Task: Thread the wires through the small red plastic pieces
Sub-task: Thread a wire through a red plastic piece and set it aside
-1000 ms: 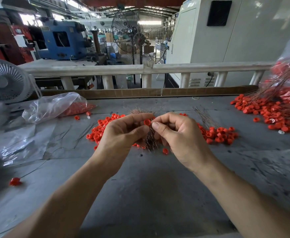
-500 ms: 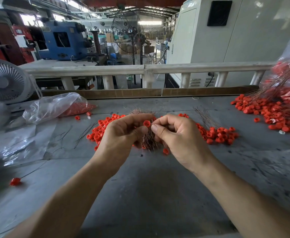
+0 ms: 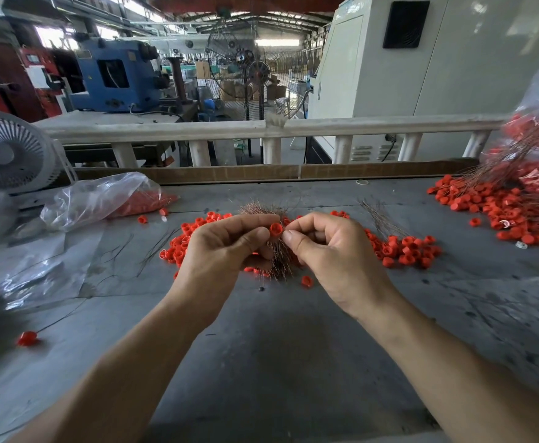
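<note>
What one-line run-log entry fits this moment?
step: threading | left hand: pinches red piece, grips wires | right hand: pinched beside piece | loose pieces on table

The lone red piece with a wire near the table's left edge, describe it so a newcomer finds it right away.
Start at the grey table and go to its near left side, below the crumpled clear plastic sheet. The red piece on a wire lies there alone, a thin dark wire trailing up and right from it, far from the loose red heaps.

head cam | forward-down over table point(image 3: 261, 362) (wide-angle) | close to hands point(image 3: 276, 247)
</note>
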### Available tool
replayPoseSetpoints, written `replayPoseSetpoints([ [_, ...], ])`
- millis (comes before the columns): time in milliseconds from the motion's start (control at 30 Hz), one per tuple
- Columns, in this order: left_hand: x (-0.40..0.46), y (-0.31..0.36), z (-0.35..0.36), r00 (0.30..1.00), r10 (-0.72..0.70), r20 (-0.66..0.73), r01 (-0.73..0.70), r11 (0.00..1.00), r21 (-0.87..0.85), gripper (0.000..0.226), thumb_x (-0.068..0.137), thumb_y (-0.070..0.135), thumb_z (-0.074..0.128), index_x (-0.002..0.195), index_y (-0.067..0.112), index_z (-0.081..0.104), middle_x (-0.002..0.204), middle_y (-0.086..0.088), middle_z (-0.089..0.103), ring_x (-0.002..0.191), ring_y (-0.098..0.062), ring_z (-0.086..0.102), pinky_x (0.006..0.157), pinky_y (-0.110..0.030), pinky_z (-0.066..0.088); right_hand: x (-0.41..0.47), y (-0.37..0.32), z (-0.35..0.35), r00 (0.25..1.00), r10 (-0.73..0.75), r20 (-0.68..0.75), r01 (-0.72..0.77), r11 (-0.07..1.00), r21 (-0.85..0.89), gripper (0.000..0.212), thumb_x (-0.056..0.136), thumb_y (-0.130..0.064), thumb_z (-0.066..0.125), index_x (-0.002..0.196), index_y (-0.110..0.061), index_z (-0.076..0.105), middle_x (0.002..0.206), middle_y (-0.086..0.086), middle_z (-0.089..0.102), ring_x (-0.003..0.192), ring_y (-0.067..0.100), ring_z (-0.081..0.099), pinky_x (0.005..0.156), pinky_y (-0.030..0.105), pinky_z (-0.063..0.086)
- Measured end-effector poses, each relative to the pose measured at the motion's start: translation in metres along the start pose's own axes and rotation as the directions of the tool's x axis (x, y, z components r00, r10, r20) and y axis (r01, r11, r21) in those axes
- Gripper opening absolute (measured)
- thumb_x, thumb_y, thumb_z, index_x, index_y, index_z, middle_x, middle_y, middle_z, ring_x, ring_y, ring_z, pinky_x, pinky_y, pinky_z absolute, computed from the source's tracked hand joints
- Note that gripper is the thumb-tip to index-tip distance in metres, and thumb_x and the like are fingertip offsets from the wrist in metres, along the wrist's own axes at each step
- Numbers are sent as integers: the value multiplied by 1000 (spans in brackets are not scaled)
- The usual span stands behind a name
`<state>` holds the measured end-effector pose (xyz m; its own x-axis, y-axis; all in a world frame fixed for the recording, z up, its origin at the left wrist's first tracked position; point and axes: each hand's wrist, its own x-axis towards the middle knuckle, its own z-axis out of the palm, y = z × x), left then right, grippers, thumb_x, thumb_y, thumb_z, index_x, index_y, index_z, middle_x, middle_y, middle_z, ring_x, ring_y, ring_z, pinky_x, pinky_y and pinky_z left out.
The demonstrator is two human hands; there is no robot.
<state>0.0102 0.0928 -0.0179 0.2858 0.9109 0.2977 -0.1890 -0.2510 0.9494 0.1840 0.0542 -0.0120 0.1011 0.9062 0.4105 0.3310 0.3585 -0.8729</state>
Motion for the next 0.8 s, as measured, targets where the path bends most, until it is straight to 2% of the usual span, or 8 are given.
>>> replayPoseSetpoints([
  [67,1,0,0,1000,-15,-5,15,1000,-18,28,81,16,67,106,11,79,84,-15,71,75,-20,68,74,-31,61,0,0,0,1000,-1,1,1,1000,-2,13,94,-18,70,82,-22,74,69,3,70,61,8,59,60,32,51],
  [333,1,1,1,996,-88,-4,86,986,-144,26,78,10,69,103,8,78,81,-12,72,73,-20,69,70,-30,60,1,4,0,999,21,45,-23,999,41,14,97,-18,66,85,-21,73,57,-7,58,52,4,48,50,16,38],
  [667,1,2,0,992,-124,14,125,978,-166,24,79,10,70,100,11,81,83,-14,74,75,-19,72,70,-28,60,2,3,-2,996,37,79,-42,997,61,17,99,-13,60,90,-20,72,59,-8,57,53,3,48,53,16,39],
  [800,2,2,-2,993,-120,9,120,975,-188,25,80,9,69,103,7,79,88,-16,74,76,-22,72,71,-28,60,3,3,-2,991,78,111,-91,989,118,21,101,-9,53,97,-21,70,65,-3,63,53,9,48,47,21,38],
])
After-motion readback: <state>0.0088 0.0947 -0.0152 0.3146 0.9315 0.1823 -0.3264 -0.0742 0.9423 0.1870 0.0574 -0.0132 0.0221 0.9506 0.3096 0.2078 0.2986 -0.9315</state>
